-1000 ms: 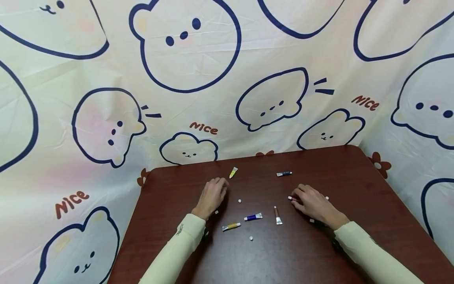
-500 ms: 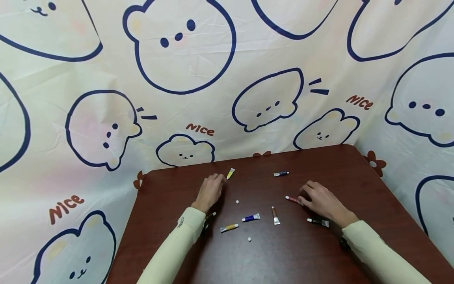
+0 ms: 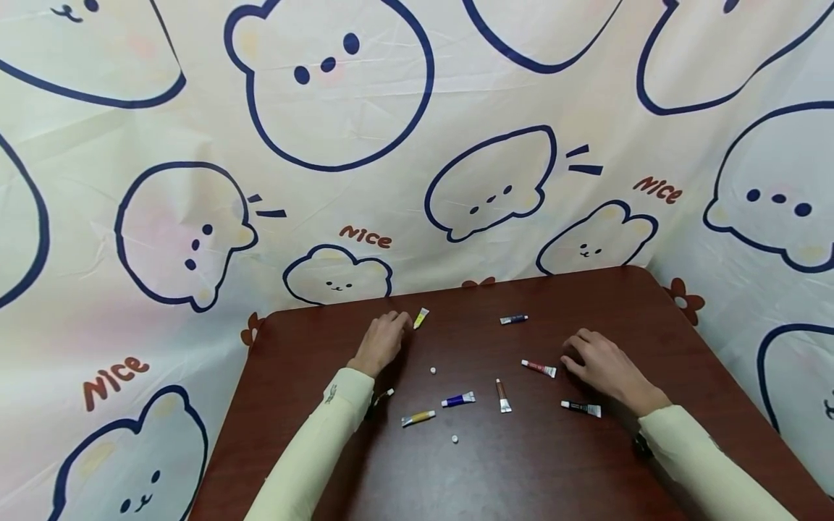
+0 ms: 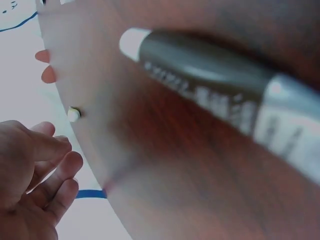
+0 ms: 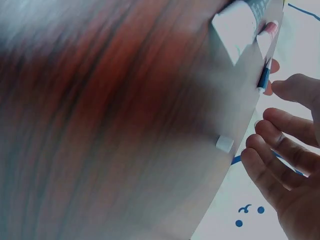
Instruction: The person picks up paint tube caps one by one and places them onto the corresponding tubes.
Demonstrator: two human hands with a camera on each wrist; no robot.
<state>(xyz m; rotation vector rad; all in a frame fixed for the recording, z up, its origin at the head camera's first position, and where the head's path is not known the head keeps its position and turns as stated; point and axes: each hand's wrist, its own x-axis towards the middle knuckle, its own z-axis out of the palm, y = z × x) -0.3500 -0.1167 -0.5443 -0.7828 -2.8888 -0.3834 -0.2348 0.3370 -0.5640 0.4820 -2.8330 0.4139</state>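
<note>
My left hand (image 3: 381,341) reaches toward the back of the table, fingertips beside a small yellow paint tube (image 3: 420,318). In the left wrist view its fingers (image 4: 67,165) are loosely bent with nothing between them, and a dark olive paint tube (image 4: 205,75) lies large in the foreground. On the right side, my right hand (image 3: 602,365) hovers relaxed and holds nothing. Just left of its fingertips lies a red paint tube (image 3: 538,368); a black paint tube (image 3: 581,409) lies nearer, below the hand. The right wrist view shows its fingers (image 5: 280,150) spread apart.
More paint tubes lie scattered: dark blue (image 3: 514,319) at the back, brown (image 3: 503,396), blue (image 3: 459,399) and ochre (image 3: 418,418) in the middle. Loose white caps (image 3: 433,370) lie among them. A patterned cloth (image 3: 352,188) hangs behind the brown table (image 3: 495,470).
My right hand has left the red tube and drawn away to the right, uncovering it and the black tube. The left hand has edged slightly closer to the yellow tube.
</note>
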